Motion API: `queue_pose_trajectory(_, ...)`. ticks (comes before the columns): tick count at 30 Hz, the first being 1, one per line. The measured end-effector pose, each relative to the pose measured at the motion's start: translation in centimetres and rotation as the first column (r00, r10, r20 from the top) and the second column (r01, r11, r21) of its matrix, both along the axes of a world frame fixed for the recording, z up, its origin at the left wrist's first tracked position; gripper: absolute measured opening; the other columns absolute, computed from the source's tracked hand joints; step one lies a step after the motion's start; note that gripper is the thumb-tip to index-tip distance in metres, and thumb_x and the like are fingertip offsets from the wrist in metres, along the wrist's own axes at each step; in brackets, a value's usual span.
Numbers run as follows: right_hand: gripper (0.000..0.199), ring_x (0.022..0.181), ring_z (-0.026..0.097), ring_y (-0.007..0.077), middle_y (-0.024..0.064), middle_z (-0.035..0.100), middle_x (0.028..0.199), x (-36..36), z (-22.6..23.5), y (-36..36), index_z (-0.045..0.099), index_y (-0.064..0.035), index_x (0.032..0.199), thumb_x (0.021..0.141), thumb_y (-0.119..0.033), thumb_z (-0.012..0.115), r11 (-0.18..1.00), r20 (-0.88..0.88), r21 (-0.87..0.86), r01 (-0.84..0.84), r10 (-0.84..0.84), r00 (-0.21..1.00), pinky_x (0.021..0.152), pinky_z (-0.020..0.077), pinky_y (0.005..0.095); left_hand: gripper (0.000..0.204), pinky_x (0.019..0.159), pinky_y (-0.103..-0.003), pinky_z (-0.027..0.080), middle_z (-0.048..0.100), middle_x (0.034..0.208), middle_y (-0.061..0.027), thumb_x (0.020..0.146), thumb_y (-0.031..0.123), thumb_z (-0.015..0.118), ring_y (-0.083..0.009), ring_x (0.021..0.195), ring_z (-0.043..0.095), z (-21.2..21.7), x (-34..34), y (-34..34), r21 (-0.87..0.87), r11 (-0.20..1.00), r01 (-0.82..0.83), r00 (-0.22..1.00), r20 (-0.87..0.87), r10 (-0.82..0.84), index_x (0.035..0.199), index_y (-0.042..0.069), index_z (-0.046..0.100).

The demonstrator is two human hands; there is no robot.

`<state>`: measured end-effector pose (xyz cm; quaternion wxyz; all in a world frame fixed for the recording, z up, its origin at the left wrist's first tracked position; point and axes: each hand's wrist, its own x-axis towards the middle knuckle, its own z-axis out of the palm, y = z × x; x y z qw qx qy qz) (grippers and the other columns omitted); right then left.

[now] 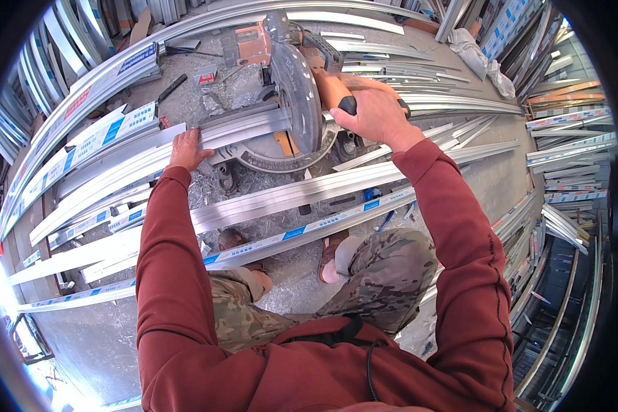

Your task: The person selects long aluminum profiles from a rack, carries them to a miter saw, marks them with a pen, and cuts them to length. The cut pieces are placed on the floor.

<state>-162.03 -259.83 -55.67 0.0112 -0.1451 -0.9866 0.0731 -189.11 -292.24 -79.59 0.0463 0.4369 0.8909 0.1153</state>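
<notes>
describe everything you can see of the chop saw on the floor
The chop saw sits on a floor strewn with metal shavings. It has an orange body, a grey round blade guard, a round grey base and a black-tipped orange handle. Its head is tilted down over a long pale aluminium profile lying across the base. The right hand grips the handle; the left hand presses the profile, not the saw. More profiles lie around it.

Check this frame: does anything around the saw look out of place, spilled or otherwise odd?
Yes. Silvery metal shavings litter the concrete floor around the orange-handled mitre saw. Long aluminium profiles lie loose across the floor, over the person's sandalled feet. The left hand presses the grey profile being cut near the blade; the right hand grips the handle.
</notes>
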Motion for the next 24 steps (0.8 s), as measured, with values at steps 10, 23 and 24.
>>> queue_pose_trajectory(10, 0.057, 0.066, 0.064, 0.0333, 0.0161, 0.064, 0.065, 0.27, 0.01, -0.52, 0.065, -0.0016, 0.067, 0.081, -0.056, 0.054, 1.000, -0.036, 0.002, -0.010, 0.010, 0.999, 0.063, 0.0503, 0.0427, 0.076, 0.105, -0.044, 0.033, 0.056, 0.122, -0.0144, 0.069, 0.042, 0.079, -0.0334, 0.118, 0.049, 0.07, 0.03, -0.13, 0.001, 1.000, 0.000, 1.000, 0.002, 0.000, 0.127, 0.002, 0.049)
queue_pose_trajectory(23, 0.055, 0.063, 0.064, 0.0337, 0.0164, 0.064, 0.065, 0.51, -0.55, -0.47, 0.064, -0.0021, 0.067, 0.080, -0.055, 0.056, 1.000, -0.037, 0.007, -0.006, 0.006, 0.999, 0.061, 0.0506, 0.0435, 0.074, 0.106, -0.044, 0.031, 0.056, 0.121, -0.0134, 0.070, 0.042, 0.079, -0.0321, 0.118, 0.049, 0.31, 0.10, 0.04, -0.010, 1.000, -0.005, 1.000, 0.025, 0.005, 0.127, 0.003, 0.050)
queue_pose_trajectory(24, 0.055, 0.063, 0.064, 0.0337, 0.0163, 0.064, 0.065, 0.53, -0.55, -0.51, 0.065, -0.0022, 0.067, 0.080, -0.055, 0.056, 1.000, -0.026, 0.008, -0.002, 0.002, 1.000, 0.060, 0.0506, 0.0435, 0.075, 0.107, -0.044, 0.031, 0.056, 0.121, -0.0134, 0.070, 0.042, 0.079, -0.0320, 0.118, 0.049, 0.37, 0.11, 0.04, -0.013, 1.000, -0.006, 1.000, 0.025, 0.006, 0.127, 0.003, 0.050)
